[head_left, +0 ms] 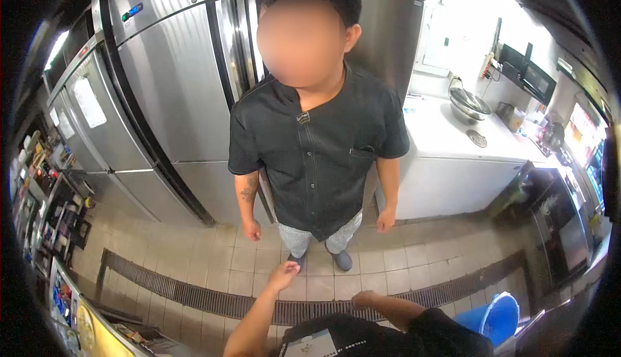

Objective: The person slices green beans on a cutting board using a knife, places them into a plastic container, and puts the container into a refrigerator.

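Note:
My left hand is held out in front of me at the lower middle, its fingers curled together. Whatever it may hold is too small to make out. Lower and to the right, my right hand hangs over the floor drain, its fingers turned out of sight. Facing me stands a person in a dark short-sleeved jacket, striped trousers and dark shoes, arms down at both sides. My left hand appears in front of one of that person's shoes; I see no contact between us.
Tall steel refrigerators line the back and left. A white chest freezer with a pan on top stands at right. A drain grate crosses the tiled floor. A blue bucket is at lower right, crowded shelves at left.

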`<state>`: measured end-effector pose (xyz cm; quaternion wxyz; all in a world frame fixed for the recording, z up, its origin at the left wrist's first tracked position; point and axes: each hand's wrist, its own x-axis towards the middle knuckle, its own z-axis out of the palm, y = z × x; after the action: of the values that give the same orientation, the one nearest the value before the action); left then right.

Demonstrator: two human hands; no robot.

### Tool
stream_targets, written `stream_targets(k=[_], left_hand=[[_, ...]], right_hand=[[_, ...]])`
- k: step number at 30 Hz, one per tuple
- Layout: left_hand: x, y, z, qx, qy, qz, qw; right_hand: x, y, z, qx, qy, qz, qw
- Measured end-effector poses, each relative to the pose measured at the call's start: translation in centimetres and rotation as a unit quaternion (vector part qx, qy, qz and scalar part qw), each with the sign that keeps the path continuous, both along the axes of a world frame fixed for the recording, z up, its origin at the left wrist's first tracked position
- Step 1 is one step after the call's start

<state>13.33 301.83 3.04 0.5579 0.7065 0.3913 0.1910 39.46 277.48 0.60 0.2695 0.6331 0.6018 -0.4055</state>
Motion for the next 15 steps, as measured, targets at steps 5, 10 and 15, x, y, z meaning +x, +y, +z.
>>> stream_targets(k=[5,10,15], left_hand=[[0.1,-1.2,5.7,0.098,0.089,0.022,0.991],[-0.1,-1.4,8.2,0.153,0.298,0.082,0.939],[-3.6,-0.6,6.8,0.129,0.290,0.112,0.942]], right_hand=[[2.9,-0.9,-1.0,0.038,0.016,0.028,0.999],[2.1,4.9,-1.3,0.155,0.066,0.067,0.984],[-1.8,11.2,1.7,0.164,0.065,0.090,0.980]])
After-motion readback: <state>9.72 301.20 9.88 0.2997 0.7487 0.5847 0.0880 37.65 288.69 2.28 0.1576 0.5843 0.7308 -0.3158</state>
